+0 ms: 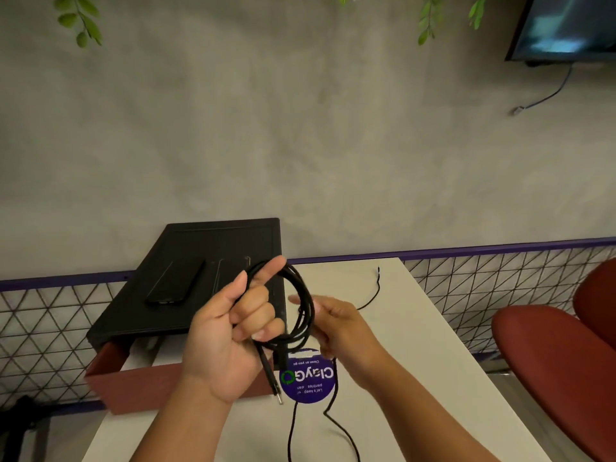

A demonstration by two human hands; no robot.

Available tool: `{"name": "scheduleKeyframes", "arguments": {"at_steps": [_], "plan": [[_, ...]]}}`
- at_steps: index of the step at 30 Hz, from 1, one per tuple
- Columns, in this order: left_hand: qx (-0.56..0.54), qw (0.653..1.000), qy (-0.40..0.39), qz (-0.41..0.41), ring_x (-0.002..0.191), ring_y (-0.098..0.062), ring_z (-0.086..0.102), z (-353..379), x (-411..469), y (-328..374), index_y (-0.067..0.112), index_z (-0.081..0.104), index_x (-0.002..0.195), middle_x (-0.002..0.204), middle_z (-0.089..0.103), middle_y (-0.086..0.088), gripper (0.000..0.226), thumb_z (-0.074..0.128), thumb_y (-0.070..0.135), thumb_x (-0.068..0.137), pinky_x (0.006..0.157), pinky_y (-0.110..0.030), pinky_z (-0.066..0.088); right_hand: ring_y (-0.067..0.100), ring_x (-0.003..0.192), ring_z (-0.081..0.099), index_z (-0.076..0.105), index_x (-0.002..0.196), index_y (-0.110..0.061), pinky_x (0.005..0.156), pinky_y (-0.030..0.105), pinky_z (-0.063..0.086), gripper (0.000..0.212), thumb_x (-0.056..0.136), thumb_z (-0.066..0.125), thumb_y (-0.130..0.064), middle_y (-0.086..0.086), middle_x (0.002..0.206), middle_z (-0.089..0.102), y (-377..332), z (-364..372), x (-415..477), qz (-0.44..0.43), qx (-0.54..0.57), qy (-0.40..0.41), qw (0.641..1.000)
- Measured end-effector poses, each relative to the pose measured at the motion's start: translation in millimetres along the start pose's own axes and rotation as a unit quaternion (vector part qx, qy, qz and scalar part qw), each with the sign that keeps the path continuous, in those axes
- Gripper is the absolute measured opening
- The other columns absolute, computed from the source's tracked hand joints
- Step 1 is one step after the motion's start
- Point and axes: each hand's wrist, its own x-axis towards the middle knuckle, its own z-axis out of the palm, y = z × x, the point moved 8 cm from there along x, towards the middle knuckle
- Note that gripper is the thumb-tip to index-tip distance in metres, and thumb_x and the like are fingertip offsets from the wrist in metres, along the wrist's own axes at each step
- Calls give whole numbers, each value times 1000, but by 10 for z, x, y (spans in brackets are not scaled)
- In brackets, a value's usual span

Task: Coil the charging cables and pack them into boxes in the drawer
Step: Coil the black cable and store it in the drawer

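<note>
A black charging cable (305, 305) is partly wound into a coil held up over the white table (416, 345). My left hand (230, 331) grips the coil with curled fingers, index finger raised through the loops; a plug end hangs below it. My right hand (336, 325) is blurred, just right of the coil, touching its strands. The loose tail (293, 428) of the cable drops down to the table and off the bottom edge. The open drawer (140, 381), reddish-brown, sticks out below a black organiser (200, 281); its inside is mostly hidden behind my left hand.
Two dark phones (176, 281) lie on top of the black organiser. A second thin black cable (375, 291) lies at the table's far side. A round purple sticker (308, 381) marks the table. Red chairs (560, 361) stand at the right; wire mesh fencing runs behind.
</note>
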Motion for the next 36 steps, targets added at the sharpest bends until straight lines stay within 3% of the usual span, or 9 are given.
{"name": "scheduleKeyframes", "arguments": {"at_steps": [4,7,10,15,21,25,29,34,36], "plan": [[0,995,93,23,40,-4,28,2,77,78,-1,54,126,54,36,6,56,59,19,73,43,-18,39,-2,46,36,57,82,-31,52,12,32,33,100,37,-13,-15,50,46,192,251,-153,1,-145,-62,988],[89,983,149,63,39,-3,30,55,103,124,6,51,121,54,36,6,48,52,22,76,41,-17,37,4,62,44,58,88,-49,62,19,35,36,97,40,-19,-11,71,51,254,401,-257,1,-299,-119,947],[205,959,180,78,43,-4,33,11,124,44,18,51,111,55,43,7,25,43,16,88,50,-18,37,24,93,52,46,122,-21,81,26,41,27,96,42,-21,12,109,57,325,573,-361,3,-383,-174,907],[560,809,180,18,66,-11,48,-121,40,-243,13,47,78,68,52,9,21,41,19,97,72,-27,43,27,108,52,45,127,-21,94,36,43,32,95,44,-24,9,124,54,287,545,-386,14,-437,-196,878],[699,701,107,-90,72,-7,51,-192,-26,-458,27,38,78,81,50,6,21,38,32,98,61,-15,39,20,98,59,60,117,-26,82,31,50,26,94,49,-25,2,109,67,61,196,-368,-53,-475,-117,871],[592,782,90,-171,81,-6,59,-238,-101,-632,29,53,98,86,59,8,18,40,41,95,67,-11,49,3,80,56,67,103,-26,61,8,38,19,86,63,-33,-9,96,67,-179,-135,-360,-75,-467,-33,880],[463,859,53,-214,49,-4,36,-98,-143,-706,17,53,75,54,40,6,38,42,53,79,49,-15,34,-1,62,50,58,89,-32,51,10,38,16,79,70,-38,-23,67,50,-279,-411,-338,-78,-423,55,901],[277,937,42,-209,37,-8,21,64,-184,-714,14,51,62,43,28,5,30,70,36,69,42,-21,19,-6,81,51,56,105,-39,69,9,41,67,60,43,-87,-27,85,52,-223,-343,-347,-85,-325,20,942],[200,957,42,-207,32,-7,20,78,-179,-744,17,50,53,39,26,6,35,77,37,58,39,-19,24,0,85,55,58,98,-36,74,13,43,56,66,47,-81,-17,89,57,-149,-236,-347,-79,-263,-22,961]]}}
